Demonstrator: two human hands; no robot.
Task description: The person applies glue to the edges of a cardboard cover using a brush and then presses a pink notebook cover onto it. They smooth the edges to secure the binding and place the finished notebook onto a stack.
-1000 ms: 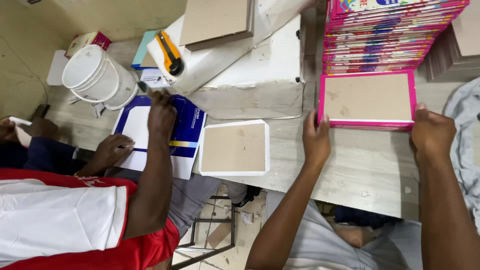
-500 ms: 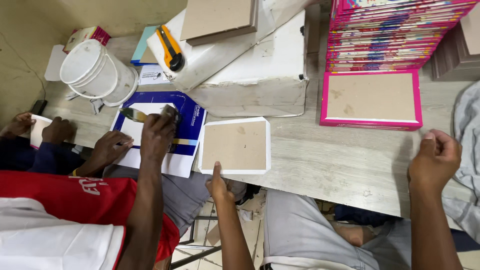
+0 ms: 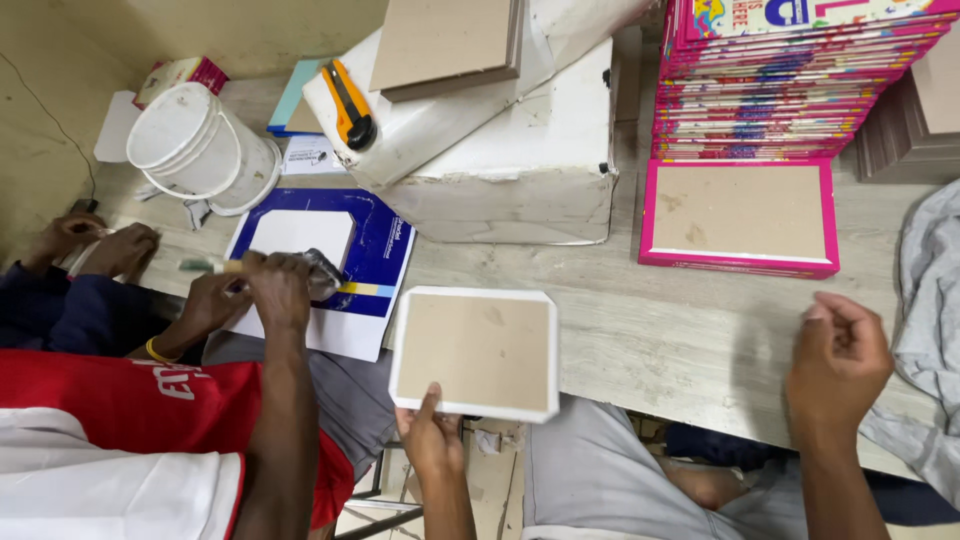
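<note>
My left hand (image 3: pixel 430 432) grips the near edge of a white-bordered cardboard panel (image 3: pixel 475 350), which is lifted and hangs partly over the table's front edge. My right hand (image 3: pixel 838 358) hovers above the table (image 3: pixel 680 330) at the right, fingers loosely curled, holding nothing. A pink-bordered cardboard panel (image 3: pixel 738 213) lies flat beyond it, in front of a tall stack of pink-edged covers (image 3: pixel 790 85).
A person in red and white at the left brushes a blue and white sheet (image 3: pixel 330 265) with a brush (image 3: pixel 215 266). A white bucket (image 3: pixel 200 150), an orange utility knife (image 3: pixel 350 103), a white box (image 3: pixel 500 150) and grey cloth (image 3: pixel 930 290) are nearby.
My left hand took the white-bordered panel and pulled it toward me off the table. My right hand left the pink panel and drew back. The neighbour's brush hand moved left.
</note>
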